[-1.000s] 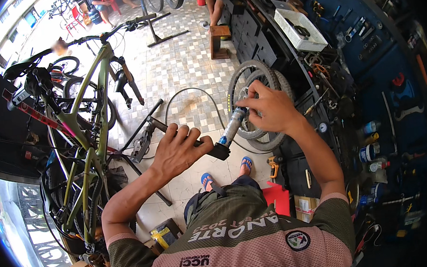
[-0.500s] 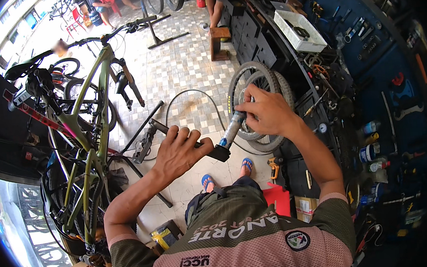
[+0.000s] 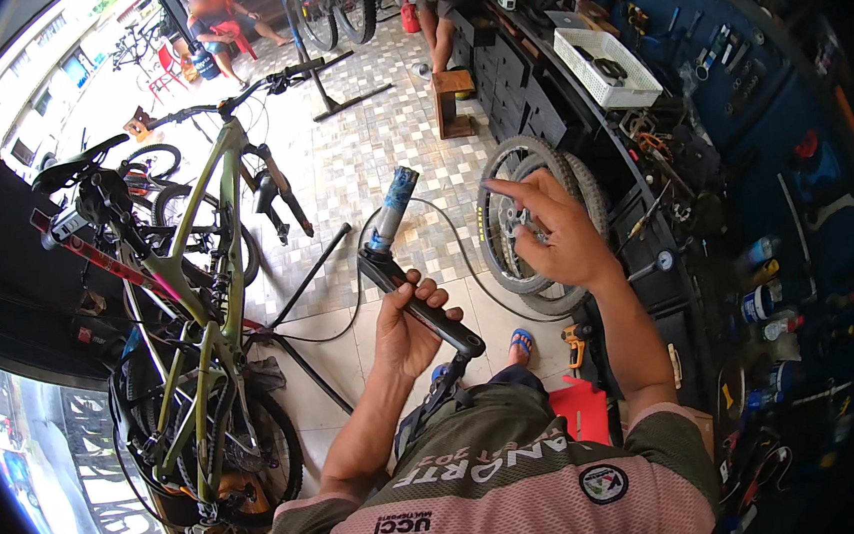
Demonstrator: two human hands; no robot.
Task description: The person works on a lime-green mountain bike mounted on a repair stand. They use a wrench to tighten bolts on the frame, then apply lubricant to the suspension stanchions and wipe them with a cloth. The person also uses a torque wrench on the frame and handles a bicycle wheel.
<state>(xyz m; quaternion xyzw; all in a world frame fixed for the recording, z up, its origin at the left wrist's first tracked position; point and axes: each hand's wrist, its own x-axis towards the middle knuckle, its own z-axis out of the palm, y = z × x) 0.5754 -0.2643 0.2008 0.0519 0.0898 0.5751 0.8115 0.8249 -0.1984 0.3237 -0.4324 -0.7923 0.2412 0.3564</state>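
Note:
My left hand [image 3: 409, 321] is wrapped round the middle of a black bicycle crank arm [image 3: 455, 333]. The silver spindle [image 3: 392, 216] of the crank points up and away from me, smeared with blue grease at its tip and its base. A dark pedal [image 3: 445, 390] seems to hang from the crank's near end, partly lost against my clothes. To the right, apart from the crank, my right hand [image 3: 563, 234] is raised with the index finger stretched out and the thumb spread from it. Nothing shows between those fingers.
A green bicycle frame [image 3: 211, 219] stands at the left on a stand [image 3: 312, 266]. Bicycle wheels [image 3: 537, 293] lean against a dark workbench at the right, with a white basket [image 3: 612, 70] on top. A drill [image 3: 577, 344] stands near my feet. Other people are farther back.
The crank has turned, so its spindle now points up and away. My left hand has rolled over to a palm-up grip, and my right hand has come off the spindle's end.

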